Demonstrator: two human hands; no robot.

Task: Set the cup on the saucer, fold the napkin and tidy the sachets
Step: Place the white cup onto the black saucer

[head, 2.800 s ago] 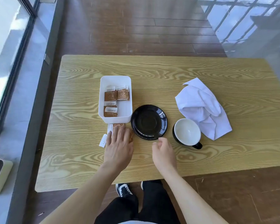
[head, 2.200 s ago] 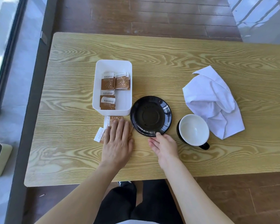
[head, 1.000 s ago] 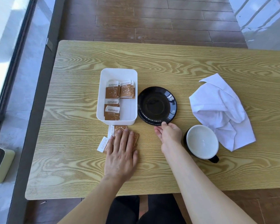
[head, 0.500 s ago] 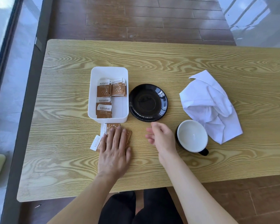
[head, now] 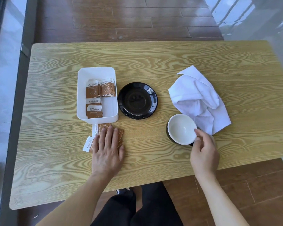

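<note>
The black saucer (head: 137,100) lies bare mid-table, beside the white tray (head: 96,72). Right of it stands the cup (head: 180,128), black outside and white inside, on the table. My right hand (head: 203,151) is at the cup's near right side, fingers curled around its handle, thumb by the rim. The crumpled white napkin (head: 200,98) lies behind the cup, touching it. My left hand (head: 107,150) rests flat, fingers together, on a few loose brown sachets (head: 96,129) just in front of the tray. Several more sachets (head: 94,101) lie inside the tray.
The wooden table (head: 55,160) has its near edge close to my legs. Brown floorboards lie beyond the far edge. A glass wall with a dark frame runs along the left, and a pale object shows at the lower left edge.
My right hand pushed the saucer away from me, let it go, then moved right to the cup's handle. My left hand has stayed flat on the loose sachets.
</note>
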